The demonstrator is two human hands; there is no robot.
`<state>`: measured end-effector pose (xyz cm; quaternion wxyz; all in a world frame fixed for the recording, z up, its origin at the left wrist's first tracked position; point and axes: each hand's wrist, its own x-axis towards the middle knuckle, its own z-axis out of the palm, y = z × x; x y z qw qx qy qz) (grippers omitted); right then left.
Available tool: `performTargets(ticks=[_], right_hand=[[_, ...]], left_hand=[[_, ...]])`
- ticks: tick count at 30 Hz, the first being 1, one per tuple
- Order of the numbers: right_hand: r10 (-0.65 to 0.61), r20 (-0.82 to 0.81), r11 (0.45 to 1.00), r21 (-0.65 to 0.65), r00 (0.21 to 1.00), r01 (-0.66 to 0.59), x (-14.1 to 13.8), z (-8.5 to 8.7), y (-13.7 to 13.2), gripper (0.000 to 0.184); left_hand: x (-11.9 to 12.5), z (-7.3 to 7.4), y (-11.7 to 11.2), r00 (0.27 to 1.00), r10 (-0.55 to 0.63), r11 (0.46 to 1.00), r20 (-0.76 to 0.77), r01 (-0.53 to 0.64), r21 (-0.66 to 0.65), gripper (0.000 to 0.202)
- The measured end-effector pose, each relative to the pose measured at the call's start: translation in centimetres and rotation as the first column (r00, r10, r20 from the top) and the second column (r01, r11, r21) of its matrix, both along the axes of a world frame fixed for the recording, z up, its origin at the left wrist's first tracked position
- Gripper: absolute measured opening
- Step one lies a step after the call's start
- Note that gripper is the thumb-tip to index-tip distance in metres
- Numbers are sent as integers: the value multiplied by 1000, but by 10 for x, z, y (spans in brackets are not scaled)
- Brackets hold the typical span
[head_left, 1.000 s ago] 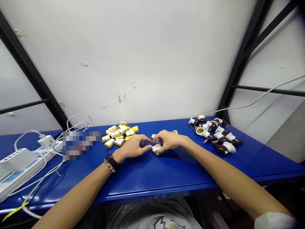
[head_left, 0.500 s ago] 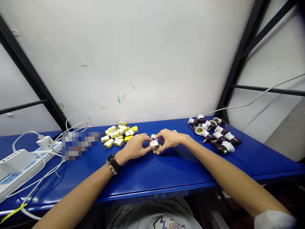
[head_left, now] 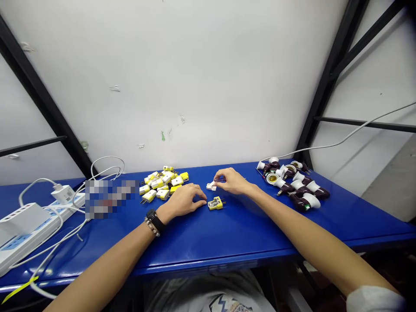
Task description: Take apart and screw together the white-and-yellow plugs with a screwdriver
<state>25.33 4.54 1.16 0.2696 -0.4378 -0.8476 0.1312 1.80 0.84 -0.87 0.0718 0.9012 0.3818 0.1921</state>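
Okay, here's what I've got on the feed from the head cam. The right hand is up near the far side of the blue tabletop, with thumb and fingers pinched on a small white plug cover. The left hand is resting low on the tabletop, fingers loosely curved and not gripping anything, with its fingertips just beside a yellow two-pin plug. That plug lies flat between the hands and slightly nearer to me, its open side up and its pins pointing right.

Left of the hands there's a loose pile of yellow-and-white plugs. Over on the right is a cluster of dark brown and white lamp sockets, with a white cable running off from it. Far left has a power strip, a white charger plugged into it, and a tangle of white cables. Right next to those, a pixelated patch blocks whatever's there. The left wrist has a black watch and a beaded bracelet.
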Motion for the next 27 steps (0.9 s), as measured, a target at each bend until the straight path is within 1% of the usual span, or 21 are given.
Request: performTargets(ticks=[2,4,8,11,13,15,17,19,21,23,24,25,27], right_hand=[[-42,19,998,55,999,41,-3,-6,0,13],[-69,45,995,82,997,65,-7,-11,1,13],[-93,166,994,75,982,81,-12,-18,3,14],[-87,233,995,67,969,73,-11,-20,5,17],[-81,226,996,65,971,68,-8,-17,5,17],[-71,178,997,49,981,63,-5,-11,4,19],[-18,116,1000,-22,993,21,-3,-2,-1,26],[87,67,989,-129,994,-78,-3,7,-8,33],[210,84,959,-212,974,-188,-5,14,-16,37],[279,169,936,-269,945,-228,-9,19,-23,36],[291,214,932,-284,932,-226,-10,20,-26,34],[289,258,933,-293,922,-210,-11,21,-28,31],[242,326,944,-298,914,-143,-9,23,-29,31]], left_hand=[[-1,-1,1,999,-33,999,-22,33,4,15],[-2,-2,3,999,-27,999,-42,28,21,16],[-11,-2,8,998,11,999,-66,-9,37,13],[-19,-1,11,998,29,998,-61,-26,51,12],[-22,-1,13,997,49,996,-66,-44,71,12],[-24,0,14,995,59,995,-77,-52,85,13],[-24,2,14,996,54,996,-70,-49,69,14],[-20,8,11,999,33,999,-15,-33,22,16],[-11,19,0,995,2,999,99,4,-54,18],[3,31,-22,968,-35,984,248,77,-162,23],[10,37,-37,947,-60,966,315,135,-221,27],[17,41,-54,922,-106,935,373,220,-277,29],[27,44,-89,882,-196,863,429,363,-350,32]])
